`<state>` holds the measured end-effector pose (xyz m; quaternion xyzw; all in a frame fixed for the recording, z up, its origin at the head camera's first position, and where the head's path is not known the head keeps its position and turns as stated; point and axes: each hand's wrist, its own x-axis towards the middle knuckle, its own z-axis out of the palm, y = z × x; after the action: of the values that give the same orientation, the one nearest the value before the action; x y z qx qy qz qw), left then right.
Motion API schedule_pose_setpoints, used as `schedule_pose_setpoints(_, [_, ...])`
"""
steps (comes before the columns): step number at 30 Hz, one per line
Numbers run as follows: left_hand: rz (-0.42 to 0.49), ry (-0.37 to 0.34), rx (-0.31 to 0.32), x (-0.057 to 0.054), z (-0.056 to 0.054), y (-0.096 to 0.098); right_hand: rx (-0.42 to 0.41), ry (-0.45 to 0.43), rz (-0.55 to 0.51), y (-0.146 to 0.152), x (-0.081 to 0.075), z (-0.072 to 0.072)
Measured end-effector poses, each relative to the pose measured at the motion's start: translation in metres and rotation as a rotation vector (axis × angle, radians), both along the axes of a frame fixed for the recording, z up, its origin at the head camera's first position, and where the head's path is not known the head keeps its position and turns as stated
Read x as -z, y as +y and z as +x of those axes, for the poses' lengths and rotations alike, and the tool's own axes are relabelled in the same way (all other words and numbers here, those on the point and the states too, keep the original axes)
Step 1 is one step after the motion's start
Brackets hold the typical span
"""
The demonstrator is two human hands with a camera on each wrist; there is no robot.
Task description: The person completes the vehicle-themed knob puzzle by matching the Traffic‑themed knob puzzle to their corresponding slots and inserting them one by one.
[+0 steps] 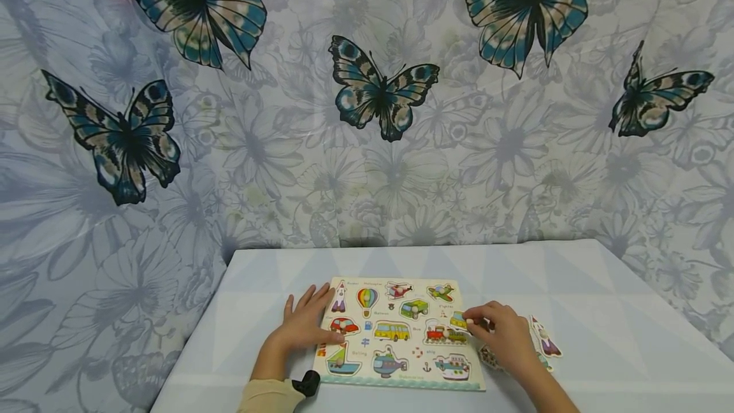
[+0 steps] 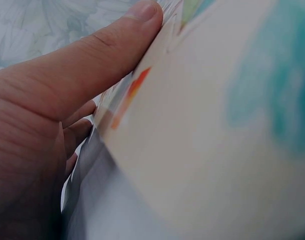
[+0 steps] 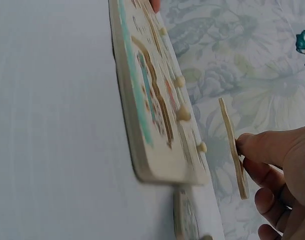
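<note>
A wooden peg puzzle board (image 1: 398,362) with vehicle pictures lies on the table. My left hand (image 1: 304,325) rests along its left edge, fingers spread and fairly straight; in the left wrist view the thumb (image 2: 107,47) lies on the board's face. At the board's right side my right hand (image 1: 504,335) pinches a small yellow-and-blue puzzle piece (image 1: 458,320) between thumb and fingers, over the train picture (image 1: 444,334). The right wrist view shows that piece (image 3: 231,140) edge-on, held apart from the board. Its full picture is partly hidden by the fingers.
Right of the board lie loose pieces: a rocket piece (image 1: 546,338) and others partly hidden under the right hand. Wooden knobs (image 3: 183,113) stick up from the board. A black object (image 1: 308,383) sits at the left wrist. Behind the white table (image 1: 275,273) hangs a butterfly-patterned cloth (image 1: 304,177).
</note>
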<state>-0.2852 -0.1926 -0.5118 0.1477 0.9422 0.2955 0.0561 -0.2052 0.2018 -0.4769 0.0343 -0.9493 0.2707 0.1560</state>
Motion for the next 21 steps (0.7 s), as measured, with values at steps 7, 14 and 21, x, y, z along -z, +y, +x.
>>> schedule_pose_setpoints(7, [0.002, 0.001, 0.004, -0.001, 0.0, 0.001, -0.066, -0.006, -0.012, -0.021, -0.002, -0.009])
schedule_pose_setpoints(14, [-0.011, 0.004, -0.001, -0.001, 0.002, 0.0, -0.121, -0.016, -0.028, -0.044, -0.001, -0.015])
schedule_pose_setpoints(21, [-0.006, 0.004, 0.008, -0.003, 0.001, 0.001, -0.17, -0.01, -0.042, -0.063, 0.003, -0.02])
